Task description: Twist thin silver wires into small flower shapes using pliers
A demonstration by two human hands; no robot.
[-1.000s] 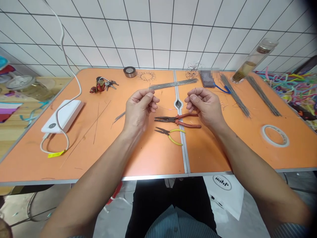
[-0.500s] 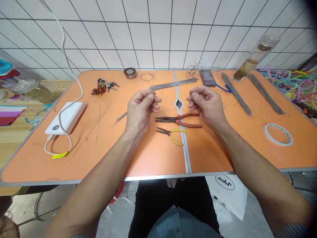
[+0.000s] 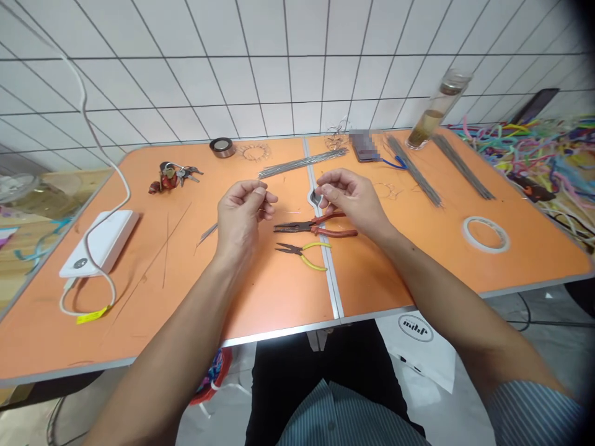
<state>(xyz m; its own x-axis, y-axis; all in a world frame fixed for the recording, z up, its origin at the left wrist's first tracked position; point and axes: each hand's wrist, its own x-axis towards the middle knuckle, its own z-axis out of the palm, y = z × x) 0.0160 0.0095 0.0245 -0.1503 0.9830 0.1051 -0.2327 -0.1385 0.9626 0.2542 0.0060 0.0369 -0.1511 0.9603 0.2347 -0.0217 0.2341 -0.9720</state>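
My left hand (image 3: 242, 217) and my right hand (image 3: 351, 198) are raised just above the orange table (image 3: 139, 272), fingers pinched, each on one end of a thin wire (image 3: 294, 212) that sags between them. Under the hands lie red-handled pliers (image 3: 320, 227) and smaller yellow-handled pliers (image 3: 302, 253). A bundle of straight grey wires (image 3: 302, 163) lies just beyond my hands.
A white power bank (image 3: 100, 241) with its cable sits at the left, keys (image 3: 170, 174) and a dark tape roll (image 3: 222, 147) at the back. A white tape ring (image 3: 486, 233), more wire bundles (image 3: 413, 170), a jar (image 3: 432, 111) and coloured pipe cleaners (image 3: 534, 148) are at the right.
My hands have come closer together, so the wire between them is shorter and slacker. The camera has swung to the right and tilted a little.
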